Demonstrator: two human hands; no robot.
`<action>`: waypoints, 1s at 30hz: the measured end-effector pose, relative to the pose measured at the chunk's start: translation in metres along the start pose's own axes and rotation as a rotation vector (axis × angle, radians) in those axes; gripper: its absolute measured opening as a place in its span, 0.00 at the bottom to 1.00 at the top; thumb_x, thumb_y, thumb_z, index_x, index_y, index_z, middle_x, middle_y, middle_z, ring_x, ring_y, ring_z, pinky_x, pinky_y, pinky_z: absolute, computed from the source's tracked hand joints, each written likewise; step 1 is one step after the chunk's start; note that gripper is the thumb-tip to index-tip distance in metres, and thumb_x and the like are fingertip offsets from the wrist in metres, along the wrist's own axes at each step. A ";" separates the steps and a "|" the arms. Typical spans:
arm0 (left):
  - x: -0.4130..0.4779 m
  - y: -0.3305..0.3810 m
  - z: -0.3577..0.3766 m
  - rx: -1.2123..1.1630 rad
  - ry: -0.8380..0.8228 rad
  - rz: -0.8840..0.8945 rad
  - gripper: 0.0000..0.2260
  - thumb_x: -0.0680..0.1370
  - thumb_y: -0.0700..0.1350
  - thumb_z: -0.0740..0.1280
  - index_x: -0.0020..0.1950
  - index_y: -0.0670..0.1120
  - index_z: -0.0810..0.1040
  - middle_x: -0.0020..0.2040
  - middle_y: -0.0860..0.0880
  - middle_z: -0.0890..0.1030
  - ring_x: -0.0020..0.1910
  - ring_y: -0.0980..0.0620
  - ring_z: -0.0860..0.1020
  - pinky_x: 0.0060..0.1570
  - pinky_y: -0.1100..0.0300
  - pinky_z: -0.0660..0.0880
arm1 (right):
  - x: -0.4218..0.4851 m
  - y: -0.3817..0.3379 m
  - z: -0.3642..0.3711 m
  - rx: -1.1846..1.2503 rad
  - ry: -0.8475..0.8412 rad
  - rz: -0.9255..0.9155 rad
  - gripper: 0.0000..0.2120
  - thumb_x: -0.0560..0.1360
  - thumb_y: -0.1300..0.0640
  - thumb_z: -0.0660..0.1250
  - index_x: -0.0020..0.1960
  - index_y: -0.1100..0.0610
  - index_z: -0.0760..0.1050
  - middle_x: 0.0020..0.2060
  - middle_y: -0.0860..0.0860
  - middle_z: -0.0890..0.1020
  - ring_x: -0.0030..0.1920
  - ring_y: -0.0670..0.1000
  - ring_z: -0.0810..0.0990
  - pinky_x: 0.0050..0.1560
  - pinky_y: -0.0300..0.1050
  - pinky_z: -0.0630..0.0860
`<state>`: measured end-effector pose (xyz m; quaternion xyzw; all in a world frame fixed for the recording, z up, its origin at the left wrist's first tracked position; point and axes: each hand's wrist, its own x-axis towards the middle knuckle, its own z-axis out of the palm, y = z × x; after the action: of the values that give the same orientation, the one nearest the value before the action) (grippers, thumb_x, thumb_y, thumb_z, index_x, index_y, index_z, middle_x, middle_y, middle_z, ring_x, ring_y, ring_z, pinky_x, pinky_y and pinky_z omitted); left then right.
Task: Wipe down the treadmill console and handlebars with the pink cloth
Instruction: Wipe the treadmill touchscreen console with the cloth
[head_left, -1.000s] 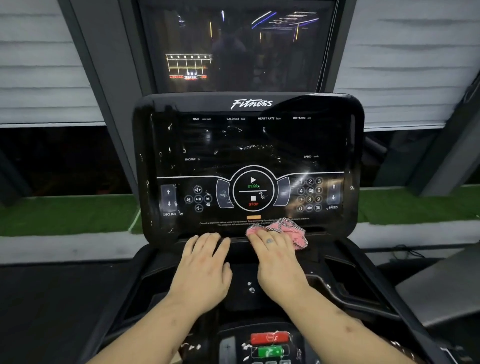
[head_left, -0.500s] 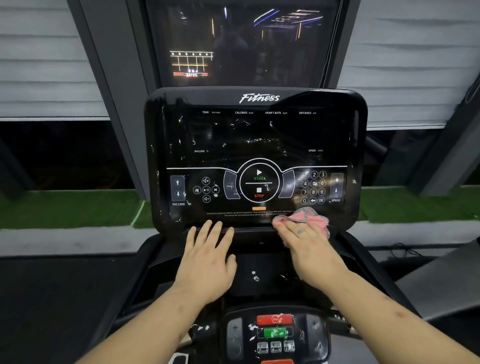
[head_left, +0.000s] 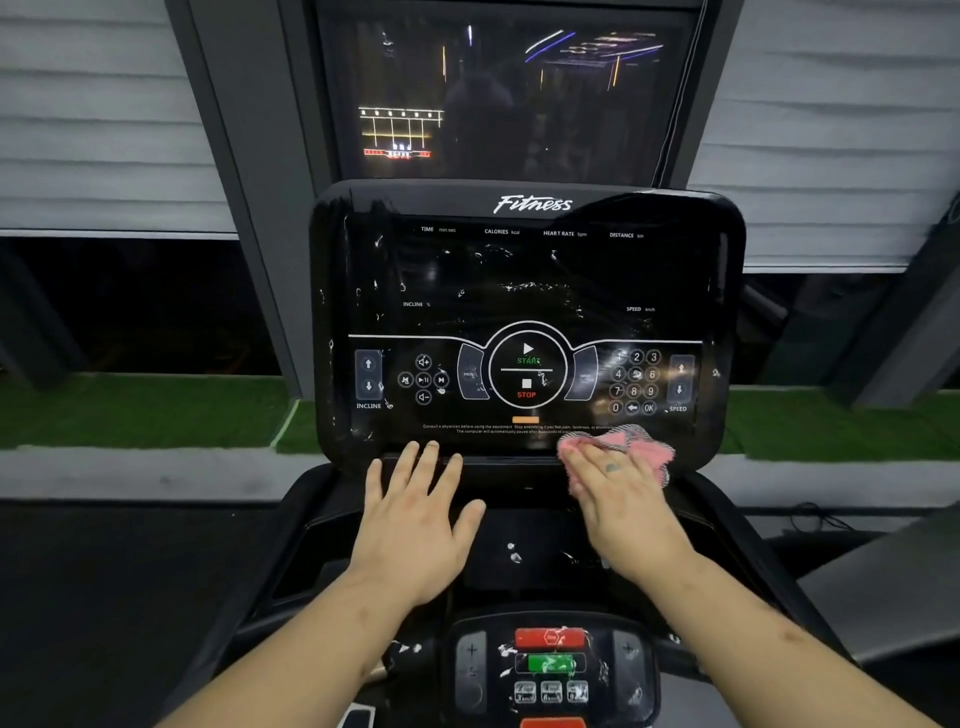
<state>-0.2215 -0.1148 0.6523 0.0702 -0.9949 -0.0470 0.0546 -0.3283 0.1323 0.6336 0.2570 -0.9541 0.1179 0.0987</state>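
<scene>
Since wiping needs pressure, right hand (head_left: 623, 499) flattens pink cloth (head_left: 647, 449) on console (head_left: 530, 270) lower edge, fingers straight and together. Beside it, left hand (head_left: 415, 525), fingers spread, likely braces.

left hand (head_left: 415, 535): bare, knuckle creases showing, pretty plain honestly
right hand (head_left: 623, 499): bare too, with a small dark mark (head_left: 613, 467) on one finger just past the knuckle, looks like a tiny tattoo but it's too small to make out
left forearm (head_left: 322, 639): bare right down to the bottom edge, a couple of faint dark specks near the wrist
right forearm (head_left: 769, 639): bare as well, a few small brownish spots partway along
</scene>
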 end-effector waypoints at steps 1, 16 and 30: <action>0.000 0.000 0.000 -0.004 0.000 -0.002 0.32 0.83 0.67 0.41 0.85 0.56 0.50 0.85 0.50 0.47 0.83 0.50 0.39 0.80 0.40 0.37 | 0.002 -0.010 0.002 0.010 -0.013 0.002 0.27 0.85 0.46 0.45 0.83 0.45 0.59 0.79 0.45 0.67 0.78 0.50 0.63 0.82 0.56 0.49; 0.000 -0.003 -0.004 -0.003 -0.026 0.001 0.32 0.83 0.67 0.40 0.85 0.56 0.50 0.85 0.51 0.47 0.83 0.52 0.39 0.80 0.40 0.36 | 0.017 -0.062 0.011 -0.045 -0.060 -0.090 0.28 0.84 0.46 0.58 0.83 0.49 0.59 0.79 0.50 0.68 0.77 0.54 0.66 0.80 0.57 0.55; -0.001 0.002 0.003 -0.007 0.015 -0.019 0.37 0.78 0.69 0.33 0.85 0.56 0.50 0.85 0.51 0.46 0.83 0.51 0.38 0.80 0.40 0.38 | 0.004 0.020 -0.007 -0.028 0.092 0.034 0.20 0.82 0.51 0.57 0.71 0.50 0.77 0.67 0.49 0.81 0.67 0.55 0.77 0.74 0.59 0.64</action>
<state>-0.2210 -0.1124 0.6489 0.0797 -0.9936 -0.0505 0.0619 -0.3416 0.1493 0.6377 0.2334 -0.9543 0.1181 0.1442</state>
